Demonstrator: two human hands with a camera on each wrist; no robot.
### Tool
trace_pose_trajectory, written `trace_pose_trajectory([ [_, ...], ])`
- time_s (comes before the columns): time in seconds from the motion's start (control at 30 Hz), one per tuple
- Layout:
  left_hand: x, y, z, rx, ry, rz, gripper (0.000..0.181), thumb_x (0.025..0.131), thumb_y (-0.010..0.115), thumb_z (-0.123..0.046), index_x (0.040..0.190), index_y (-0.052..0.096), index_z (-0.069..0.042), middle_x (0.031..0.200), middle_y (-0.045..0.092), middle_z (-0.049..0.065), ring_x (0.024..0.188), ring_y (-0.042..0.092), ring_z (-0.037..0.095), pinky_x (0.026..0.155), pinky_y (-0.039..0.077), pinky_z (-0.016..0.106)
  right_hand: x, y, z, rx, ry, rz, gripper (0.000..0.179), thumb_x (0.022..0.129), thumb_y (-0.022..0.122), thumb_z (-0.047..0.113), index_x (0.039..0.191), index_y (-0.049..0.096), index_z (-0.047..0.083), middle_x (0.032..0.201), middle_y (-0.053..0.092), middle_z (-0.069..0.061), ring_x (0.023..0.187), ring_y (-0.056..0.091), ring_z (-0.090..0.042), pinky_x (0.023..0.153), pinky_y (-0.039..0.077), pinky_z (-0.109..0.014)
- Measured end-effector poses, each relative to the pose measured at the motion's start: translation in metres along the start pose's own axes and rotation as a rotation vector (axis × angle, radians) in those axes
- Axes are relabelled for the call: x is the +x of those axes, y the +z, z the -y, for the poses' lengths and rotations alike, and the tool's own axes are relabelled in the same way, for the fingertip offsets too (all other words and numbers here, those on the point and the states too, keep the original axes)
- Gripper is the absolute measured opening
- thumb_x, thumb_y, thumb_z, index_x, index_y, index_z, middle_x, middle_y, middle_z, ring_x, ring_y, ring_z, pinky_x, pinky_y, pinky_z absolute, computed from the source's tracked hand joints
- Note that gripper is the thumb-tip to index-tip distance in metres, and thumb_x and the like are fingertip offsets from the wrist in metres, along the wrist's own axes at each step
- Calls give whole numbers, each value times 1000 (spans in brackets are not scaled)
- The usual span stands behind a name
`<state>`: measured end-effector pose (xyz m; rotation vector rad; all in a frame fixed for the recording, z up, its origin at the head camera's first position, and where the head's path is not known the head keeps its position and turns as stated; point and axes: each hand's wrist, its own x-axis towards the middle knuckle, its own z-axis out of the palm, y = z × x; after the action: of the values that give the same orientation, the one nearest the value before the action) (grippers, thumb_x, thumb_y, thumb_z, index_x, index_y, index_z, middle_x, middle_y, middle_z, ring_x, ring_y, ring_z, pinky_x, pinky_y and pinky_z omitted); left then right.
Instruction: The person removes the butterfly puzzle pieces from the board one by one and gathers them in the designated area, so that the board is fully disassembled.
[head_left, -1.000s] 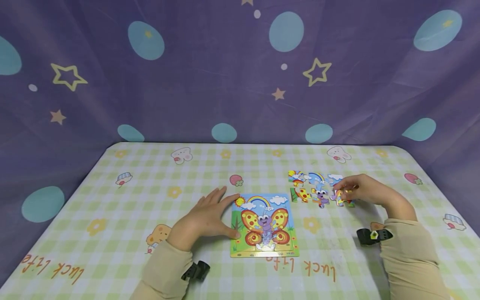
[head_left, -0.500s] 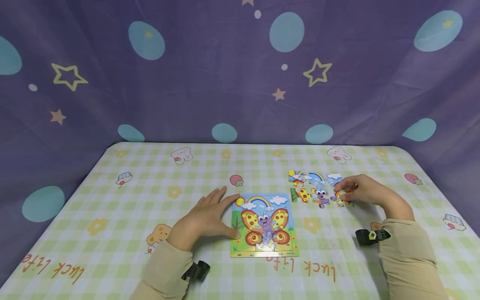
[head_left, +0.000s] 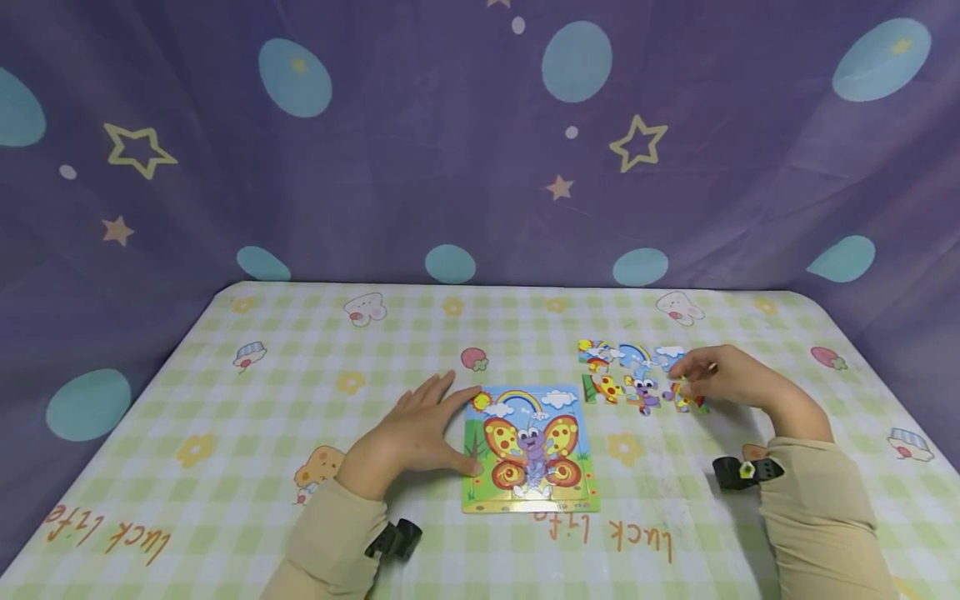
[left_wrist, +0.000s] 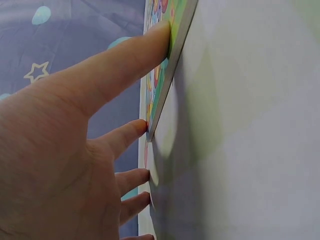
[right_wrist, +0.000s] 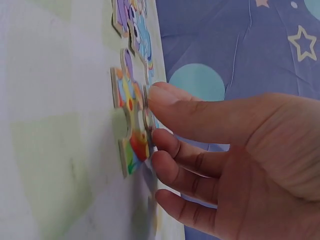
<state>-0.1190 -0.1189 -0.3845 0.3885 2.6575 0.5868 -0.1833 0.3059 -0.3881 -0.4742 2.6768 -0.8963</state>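
Note:
A square butterfly puzzle board (head_left: 531, 450) lies flat on the table in the head view. My left hand (head_left: 416, 429) is spread at its left side, the thumb on the board's face and the index fingertip at its upper left corner. To the right, several loose puzzle pieces (head_left: 637, 392) lie in two rows. My right hand (head_left: 731, 379) is over the right end, thumb and index finger pinching at the edge of a cloud piece (head_left: 670, 357). Just below the fingertips is a red-and-yellow wing piece (right_wrist: 132, 120), partly hidden by the hand in the head view.
A checked tablecloth (head_left: 225, 450) with printed flowers and lettering covers the table. Behind it hangs a purple curtain (head_left: 420, 150) with stars and ovals. Black straps (head_left: 393, 540) are worn at both wrists over beige sleeves (head_left: 821, 508).
The cloud piece and the wing piece at the right end have shifted slightly left toward their neighbours under my right hand. My left hand holds its place on the board.

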Motion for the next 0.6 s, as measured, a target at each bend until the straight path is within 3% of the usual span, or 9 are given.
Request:
trace_pose_trajectory([
  [0.17,0,-1,1,11,15,4,99,71,85,-46,154,37,-23,164,14,13,150,9,34,120,9,56,3,1,7,-9,-15,-8,21,87,74,9,106,72,1,96,71,-8,77,55,-14,63,46,-26],
  [0.47,-3,-3,0,51,44,14,98,74,84,-48,155,35,-19,164,15,16,149,12,37,120,12,56,5,4,27,32,-54,9,23,88,73,6,109,69,-2,83,63,-2,67,52,-12,56,46,-26],
  [0.6,-3,-2,-2,31,53,27,96,76,83,-44,155,35,-18,164,15,13,150,11,34,120,13,53,6,5,36,52,-59,32,24,89,72,6,112,68,-2,86,64,-4,68,53,-14,56,47,-27],
])
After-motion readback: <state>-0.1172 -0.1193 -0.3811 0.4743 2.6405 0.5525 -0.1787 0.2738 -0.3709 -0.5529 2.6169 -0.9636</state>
